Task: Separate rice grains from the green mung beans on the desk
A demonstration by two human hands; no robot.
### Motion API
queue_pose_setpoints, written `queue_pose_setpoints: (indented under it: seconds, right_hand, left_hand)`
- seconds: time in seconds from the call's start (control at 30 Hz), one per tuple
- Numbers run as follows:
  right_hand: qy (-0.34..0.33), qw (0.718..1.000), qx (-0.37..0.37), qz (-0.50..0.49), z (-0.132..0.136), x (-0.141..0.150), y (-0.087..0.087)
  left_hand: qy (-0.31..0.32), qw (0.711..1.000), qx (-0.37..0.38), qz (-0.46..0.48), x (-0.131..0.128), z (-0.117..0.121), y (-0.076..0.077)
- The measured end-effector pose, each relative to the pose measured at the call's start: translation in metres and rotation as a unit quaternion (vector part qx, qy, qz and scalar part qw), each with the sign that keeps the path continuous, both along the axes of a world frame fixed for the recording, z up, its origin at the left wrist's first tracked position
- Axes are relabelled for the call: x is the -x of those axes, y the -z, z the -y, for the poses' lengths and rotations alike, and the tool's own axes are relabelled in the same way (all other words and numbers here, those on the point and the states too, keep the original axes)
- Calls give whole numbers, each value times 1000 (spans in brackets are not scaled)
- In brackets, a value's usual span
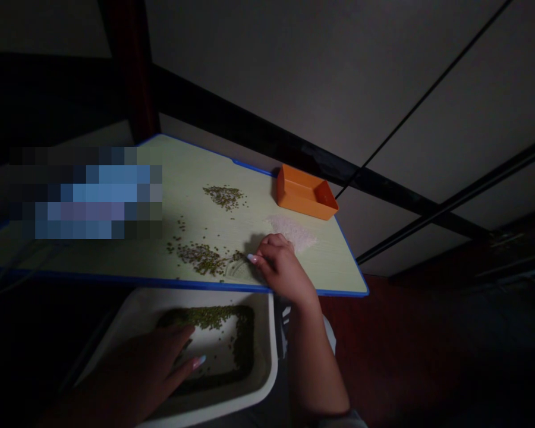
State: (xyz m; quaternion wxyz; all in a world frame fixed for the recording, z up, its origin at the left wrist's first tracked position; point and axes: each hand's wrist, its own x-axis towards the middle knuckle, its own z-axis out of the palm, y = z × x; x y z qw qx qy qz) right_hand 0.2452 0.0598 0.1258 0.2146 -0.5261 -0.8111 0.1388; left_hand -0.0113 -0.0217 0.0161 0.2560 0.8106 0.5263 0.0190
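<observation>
My right hand [279, 264] is over the front of the pale green table, its fingers curled and thumb pressed in; what they hold, if anything, is hidden. Beside its thumb is a faint, clear ridged shape [238, 270] with a few green beans at its edge. To the left lies a pile of green beans mixed with pale grains [200, 258]. Just beyond the hand, white rice-like grains [294, 232] are heaped. Below the table edge, my left hand [178, 351] reaches into a white basin [270, 356], thumb and fingers apart, above green beans [245, 333] lining its floor.
An orange rectangular box [307, 205] stands at the table's back right. Another mixed pile of beans and grains [225, 196] lies toward the back. A pixelated area covers the table's left part. The blue-edged table [267, 190] stands against pale panels with dark trim.
</observation>
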Motion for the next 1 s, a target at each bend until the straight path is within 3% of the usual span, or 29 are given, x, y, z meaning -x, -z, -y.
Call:
queue_pose_setpoints:
  seconds: [0.23, 1.0]
  right_hand:
    - [72, 996, -17, 38, -7, -5, 5]
    - [-27, 1000, -6, 1, -15, 9, 7]
  left_hand:
    - [3, 999, -16, 34, 2, 0, 8]
    - [10, 1000, -7, 20, 4, 2, 10]
